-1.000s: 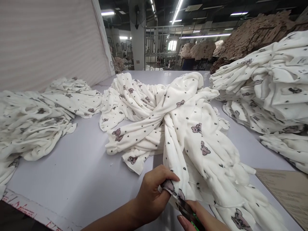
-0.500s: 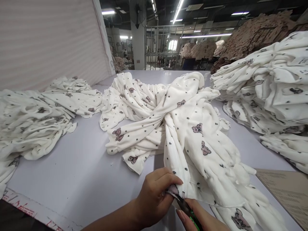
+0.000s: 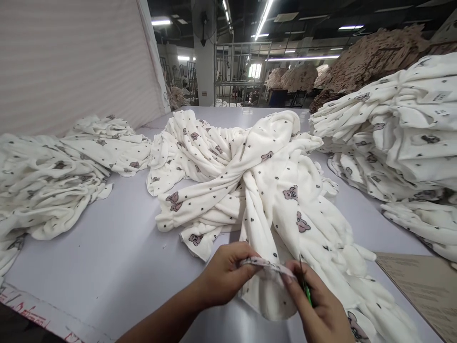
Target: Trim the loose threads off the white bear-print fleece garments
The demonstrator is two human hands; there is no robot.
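Note:
A white fleece garment [image 3: 264, 190] with grey bear prints and small dark marks lies twisted on the table in front of me. My left hand [image 3: 228, 274] pinches one end of its sleeve or hem edge [image 3: 267, 263] between thumb and fingers. At the other end of this stretch, my right hand [image 3: 317, 300] pinches the same edge, which is drawn out between the two. Thread snips [image 3: 307, 291], with a dark pointed blade and a green part, are also held in the right hand, blade pointing up and away. Their handle is mostly hidden by the fingers.
White printed garments [image 3: 53, 186] lie heaped at the left, and a taller stack [image 3: 403, 128] stands at the right. A brown printed cardboard sheet [image 3: 417, 286] lies on the pale table [image 3: 124, 247] at the right. Behind are metal racks [image 3: 243, 71] and brown fabric piles [image 3: 374, 59].
My right hand has moved the snips away from the fabric edge and now pinches that edge too. The edge is raised and stretched between both hands.

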